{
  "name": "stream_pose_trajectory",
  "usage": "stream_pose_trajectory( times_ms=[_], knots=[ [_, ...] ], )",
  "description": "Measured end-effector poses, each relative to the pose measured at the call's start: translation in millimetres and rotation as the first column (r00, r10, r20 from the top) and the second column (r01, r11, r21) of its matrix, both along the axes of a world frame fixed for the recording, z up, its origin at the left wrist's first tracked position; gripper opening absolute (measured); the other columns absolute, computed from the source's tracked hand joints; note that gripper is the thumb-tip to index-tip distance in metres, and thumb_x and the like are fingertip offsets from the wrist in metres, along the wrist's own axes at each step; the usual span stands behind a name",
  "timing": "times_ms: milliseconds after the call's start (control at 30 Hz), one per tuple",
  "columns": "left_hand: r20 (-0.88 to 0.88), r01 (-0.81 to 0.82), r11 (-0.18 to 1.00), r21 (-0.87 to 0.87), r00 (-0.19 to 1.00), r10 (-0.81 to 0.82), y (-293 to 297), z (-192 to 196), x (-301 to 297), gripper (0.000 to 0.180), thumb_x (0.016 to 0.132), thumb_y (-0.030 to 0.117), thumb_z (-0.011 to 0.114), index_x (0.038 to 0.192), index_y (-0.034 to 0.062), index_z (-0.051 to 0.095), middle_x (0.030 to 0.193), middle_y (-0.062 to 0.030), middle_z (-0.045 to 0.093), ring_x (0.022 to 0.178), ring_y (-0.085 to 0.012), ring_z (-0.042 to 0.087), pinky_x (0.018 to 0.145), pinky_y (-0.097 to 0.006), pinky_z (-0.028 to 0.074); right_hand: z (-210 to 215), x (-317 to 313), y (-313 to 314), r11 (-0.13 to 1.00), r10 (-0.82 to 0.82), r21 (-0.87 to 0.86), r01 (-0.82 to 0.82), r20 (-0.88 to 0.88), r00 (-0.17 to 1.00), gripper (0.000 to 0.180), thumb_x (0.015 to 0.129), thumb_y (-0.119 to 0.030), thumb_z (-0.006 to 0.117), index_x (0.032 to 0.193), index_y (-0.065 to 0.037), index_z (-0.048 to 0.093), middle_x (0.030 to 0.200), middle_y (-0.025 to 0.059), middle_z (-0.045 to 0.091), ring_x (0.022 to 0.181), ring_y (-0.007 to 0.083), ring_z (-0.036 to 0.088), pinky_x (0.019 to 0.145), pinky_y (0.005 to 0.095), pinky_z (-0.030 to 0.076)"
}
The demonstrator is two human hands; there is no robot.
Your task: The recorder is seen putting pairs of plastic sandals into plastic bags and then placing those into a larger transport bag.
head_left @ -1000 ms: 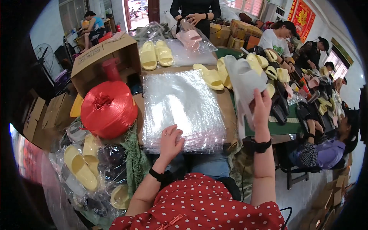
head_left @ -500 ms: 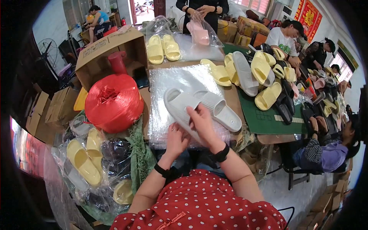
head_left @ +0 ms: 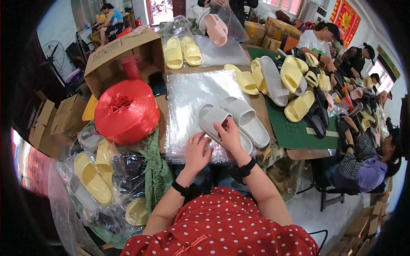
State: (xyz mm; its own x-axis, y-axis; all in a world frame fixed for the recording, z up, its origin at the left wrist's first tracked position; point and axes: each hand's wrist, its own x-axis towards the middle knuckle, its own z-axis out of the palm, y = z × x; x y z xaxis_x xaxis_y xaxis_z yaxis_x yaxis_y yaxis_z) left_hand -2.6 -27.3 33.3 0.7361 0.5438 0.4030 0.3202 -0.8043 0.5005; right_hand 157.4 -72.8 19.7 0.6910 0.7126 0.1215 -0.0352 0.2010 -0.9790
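Two light grey slide slippers lie side by side, toes away from me, on a stack of clear plastic bags (head_left: 181,98). My right hand (head_left: 229,135) is closed on the left slipper (head_left: 212,118), its fingers at the strap's edge and thumb on top. Just to the right, the other grey slipper (head_left: 257,131) rests with nothing holding it. Flat over the bags' near part, left of the held slipper, my left hand (head_left: 197,152) has its fingers spread and holds nothing.
Left of the bags stands a big roll of red plastic twine (head_left: 127,113), before an open cardboard box (head_left: 124,49). Yellow, grey and black slippers pile on a green mat (head_left: 284,126) at right. Bagged yellow slippers (head_left: 92,179) lie low left. Co-workers sit along the right.
The left grey slipper has come down and right, beside its mate. My left hand has come away from it and spread its fingers. Across the table, a bagged pink slipper has risen.
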Motion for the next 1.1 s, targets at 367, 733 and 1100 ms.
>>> stream_pose_trajectory(
  times_ms=[367,733,1100],
  knots=[
    [0.021,0.011,1.0,0.029,1.0,-0.012,5,1,3,0.03,0.077,0.015,0.068,0.105,0.0047,0.063,0.129,-0.016,0.052,0.12,-0.0384,0.044,0.103,-0.047,0.036,21,46,-50,0.809,-0.231,-0.22,0.544,0.733,0.64,0.048,0.078,-0.032,0.075,0.106,0.003,0.057,0.106,0.0202,0.055,0.101,0.0375,0.053,0.085,0.046,0.045],
    [0.009,0.038,0.998,0.054,0.999,-0.038,-2,-6,14,0.034,0.08,0.021,0.066,0.109,0.0042,0.06,0.127,-0.0164,0.052,0.12,-0.0387,0.044,0.103,-0.048,0.037,-2,74,-9,0.82,0.196,-0.485,0.303,0.736,0.648,0.05,0.075,-0.022,0.07,0.109,0.008,0.051,0.111,0.027,0.054,0.105,0.0434,0.05,0.094,0.0477,0.043],
    [0.098,0.2,0.98,0.02,0.975,-0.201,-37,-11,75,0.033,0.082,0.021,0.065,0.112,0.0058,0.06,0.128,-0.0163,0.052,0.12,-0.0382,0.045,0.102,-0.047,0.038,245,-18,-238,0.292,-0.939,0.846,-0.445,0.343,0.036,0.033,0.098,-0.026,0.051,0.125,-0.008,0.058,0.135,0.009,0.057,0.126,0.0206,0.049,0.11,0.0416,0.033]
  ],
)
